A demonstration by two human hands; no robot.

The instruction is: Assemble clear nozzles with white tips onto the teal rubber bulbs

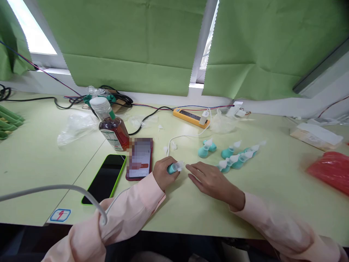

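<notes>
My left hand (pixel 164 171) is closed round a small teal bulb with a clear tip (pixel 176 167), which points to the right. Just right of that tip is my right hand (pixel 211 179), its fingers stretched toward it and apart, holding nothing that I can see. Beyond my right hand lies a row of similar teal bulbs with whitish, translucent tips (pixel 238 161). Farther back, a few more such bulbs (pixel 203 151) rest on the table.
Left of my hands lie a lit phone (pixel 140 160) and a green-cased phone (pixel 105 178), with a bottle of amber liquid (pixel 116 131) behind. A yellow power strip (pixel 188 117) with a white cable sits at the back. A red plastic bag (pixel 329 171) is at right.
</notes>
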